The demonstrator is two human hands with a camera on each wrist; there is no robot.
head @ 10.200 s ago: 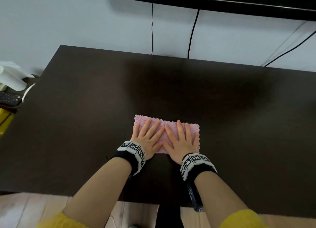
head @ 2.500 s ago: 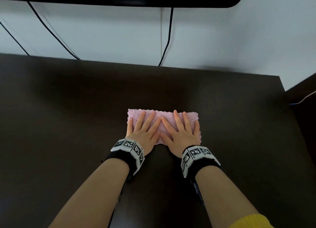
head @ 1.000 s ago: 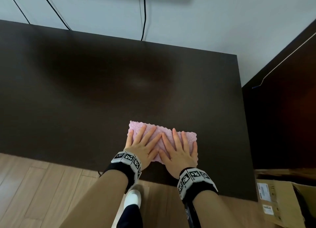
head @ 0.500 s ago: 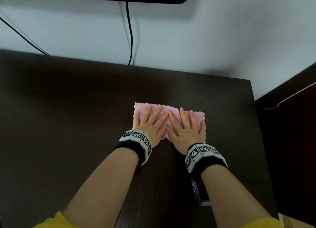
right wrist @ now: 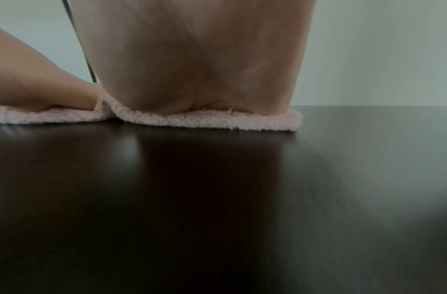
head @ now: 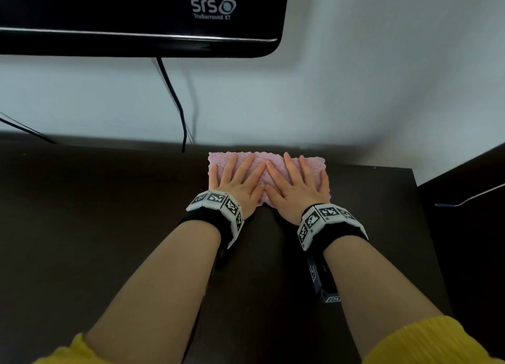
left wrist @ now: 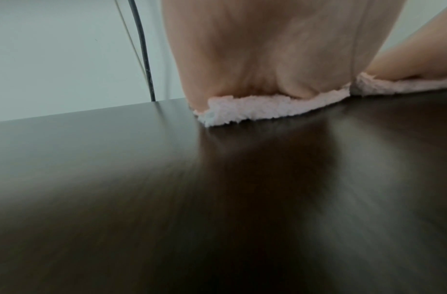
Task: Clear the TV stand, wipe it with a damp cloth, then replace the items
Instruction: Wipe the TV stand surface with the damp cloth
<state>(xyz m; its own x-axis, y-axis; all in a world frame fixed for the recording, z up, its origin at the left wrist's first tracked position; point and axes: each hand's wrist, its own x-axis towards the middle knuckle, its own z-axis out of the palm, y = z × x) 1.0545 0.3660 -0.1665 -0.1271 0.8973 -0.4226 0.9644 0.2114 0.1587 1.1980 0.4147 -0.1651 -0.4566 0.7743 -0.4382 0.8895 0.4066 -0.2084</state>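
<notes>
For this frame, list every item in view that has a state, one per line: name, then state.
pink cloth: folded flat on the stand, at its back edge by the wall, pressed under both hands.
left hand: fingers straight, palm down on the cloth.
right hand: fingers straight, palm down on the cloth.
TV stand: visible dark top bare apart from the cloth.
black cable: hanging from the TV behind the stand.

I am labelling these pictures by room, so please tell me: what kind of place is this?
Probably a living room at home. A black television hangs on the white wall, its cable drops behind a dark TV stand, and both hands press a pink cloth flat on it.
</notes>
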